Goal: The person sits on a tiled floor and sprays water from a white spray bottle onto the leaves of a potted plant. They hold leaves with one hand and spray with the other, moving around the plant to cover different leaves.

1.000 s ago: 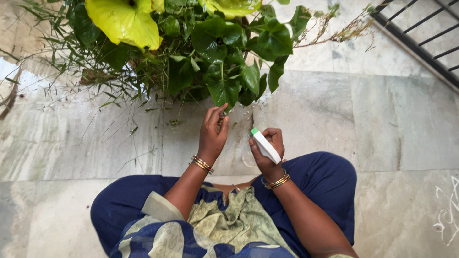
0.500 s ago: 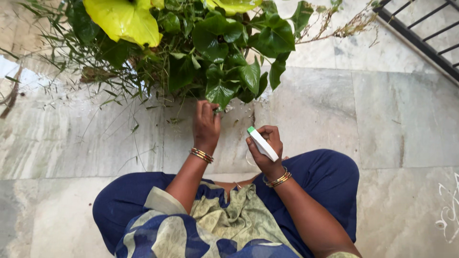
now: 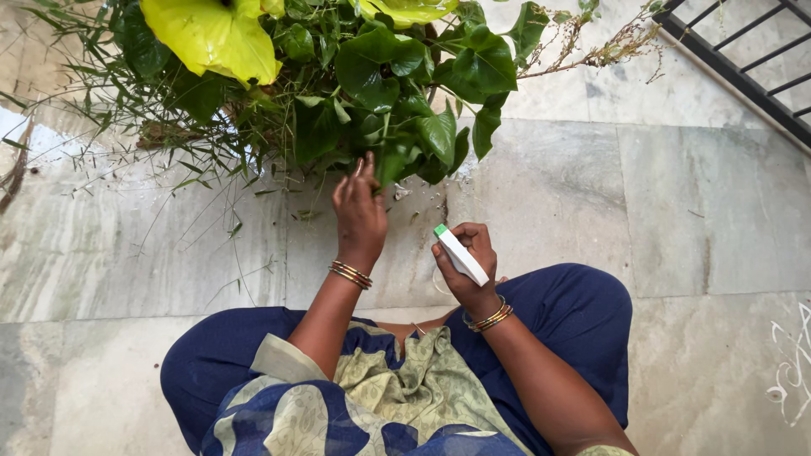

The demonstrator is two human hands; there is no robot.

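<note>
A leafy green plant with broad dark leaves and one large yellow-green leaf spreads over the stone floor ahead of me. My left hand reaches up under its lower leaves, fingers together and touching the foliage; whether it grips a stem is hidden by the leaves. My right hand stays lower and to the right, closed around a slim white tool with a green tip that points up and left. Both wrists wear bangles.
Thin grass stalks trail over the grey stone floor at left. Black metal railing runs along the top right corner. White chalk marks lie on the floor at right. My blue-clad knees fill the bottom.
My left hand has moved up and slightly left from the floor debris into the plant's lower leaves. My right hand with the white tool has barely shifted.
</note>
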